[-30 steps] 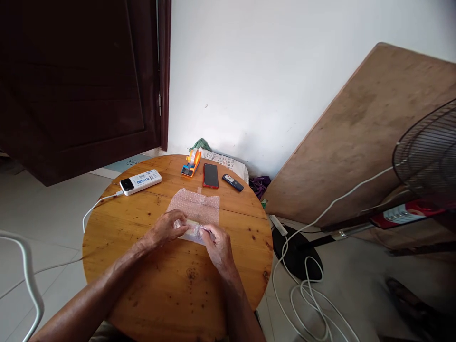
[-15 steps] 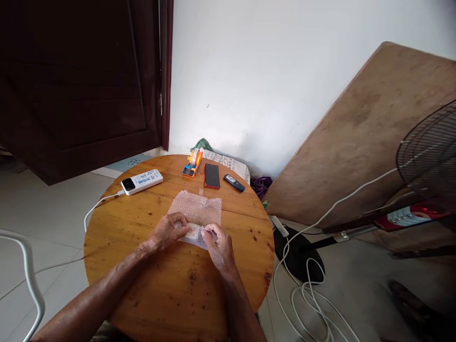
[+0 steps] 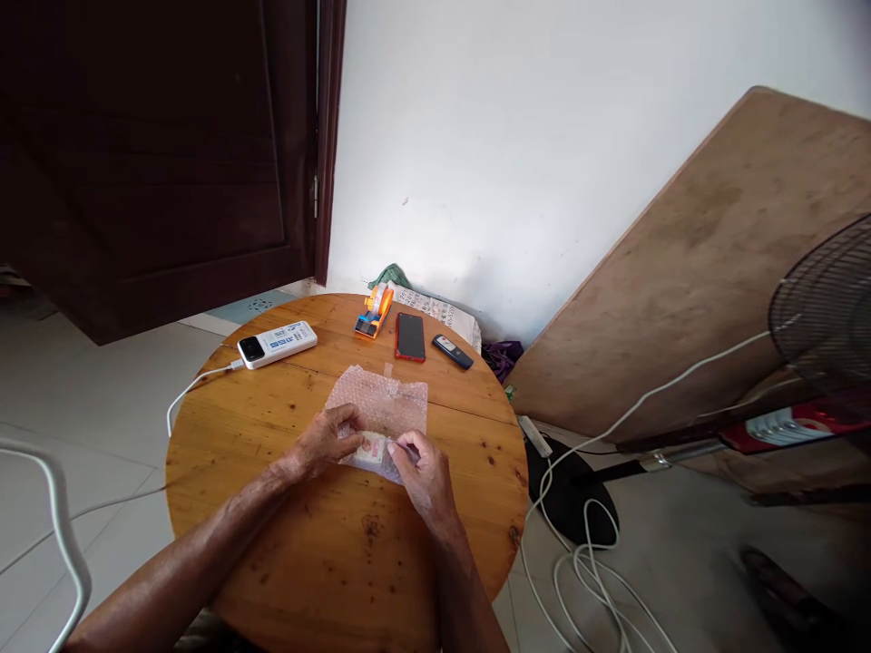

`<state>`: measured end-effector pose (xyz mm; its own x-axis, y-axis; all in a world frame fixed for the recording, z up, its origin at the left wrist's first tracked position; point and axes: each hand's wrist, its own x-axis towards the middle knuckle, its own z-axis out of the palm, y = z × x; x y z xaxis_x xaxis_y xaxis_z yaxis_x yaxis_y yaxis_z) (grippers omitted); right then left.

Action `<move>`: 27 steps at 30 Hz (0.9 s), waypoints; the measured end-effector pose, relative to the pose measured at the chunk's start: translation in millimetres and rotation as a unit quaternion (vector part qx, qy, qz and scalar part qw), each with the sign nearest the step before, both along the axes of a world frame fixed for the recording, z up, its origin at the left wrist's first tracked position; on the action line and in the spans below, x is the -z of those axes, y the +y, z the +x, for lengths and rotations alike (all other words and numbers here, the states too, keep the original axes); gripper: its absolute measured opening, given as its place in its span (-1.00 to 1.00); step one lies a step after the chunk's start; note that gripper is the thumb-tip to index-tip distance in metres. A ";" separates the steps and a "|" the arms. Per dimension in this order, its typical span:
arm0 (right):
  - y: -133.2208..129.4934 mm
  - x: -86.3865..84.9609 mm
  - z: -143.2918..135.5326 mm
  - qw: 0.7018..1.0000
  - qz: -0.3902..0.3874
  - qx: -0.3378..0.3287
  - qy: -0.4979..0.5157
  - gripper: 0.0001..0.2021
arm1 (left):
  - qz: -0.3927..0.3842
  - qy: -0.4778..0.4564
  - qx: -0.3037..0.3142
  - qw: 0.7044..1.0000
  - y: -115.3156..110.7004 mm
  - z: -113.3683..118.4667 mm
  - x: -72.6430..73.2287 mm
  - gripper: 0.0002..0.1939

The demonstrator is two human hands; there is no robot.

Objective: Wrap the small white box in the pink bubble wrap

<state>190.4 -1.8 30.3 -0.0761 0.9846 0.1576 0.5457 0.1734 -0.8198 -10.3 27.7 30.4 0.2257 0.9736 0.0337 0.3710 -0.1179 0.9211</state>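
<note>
A sheet of bubble wrap lies on the round wooden table in front of me. On its near part, between my hands, is a small flat pale item with reddish print; its kind I cannot make out. My left hand grips the left side of the wrap beside this item, thumb and fingers closed. From the right, my right hand pinches the near right part of the wrap between thumb and fingers. Clear film seems to lie partly over the pale item.
Toward the table's far side are an orange tape dispenser, a phone and a dark handheld device. A white power bank with a cable lies left. Right of the table stand a fan and coiled cable.
The near part of the wrap lies flatter and more of the pale item's printed face shows between my hands. My hands have barely moved; the view has shifted slightly.
</note>
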 end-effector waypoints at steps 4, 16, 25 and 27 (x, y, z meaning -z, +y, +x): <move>3.1 7.4 2.2 0.997 0.041 0.030 -0.053 -0.80 | 0.005 0.017 0.002 1.000 1.6 0.9 -4.0 -0.94; -7.2 -12.1 -12.7 0.947 0.242 -0.090 -0.191 -0.87 | 0.021 0.042 0.021 0.999 4.1 0.3 -6.4 -0.92; -6.2 -5.1 -15.1 0.950 0.229 -0.102 -0.189 -0.85 | 0.021 0.049 0.024 0.998 5.8 2.3 -4.0 -0.85; -6.9 -5.7 -15.4 0.950 0.219 -0.108 -0.192 -0.83 | 0.026 0.050 0.013 0.998 3.9 0.6 -3.7 -0.82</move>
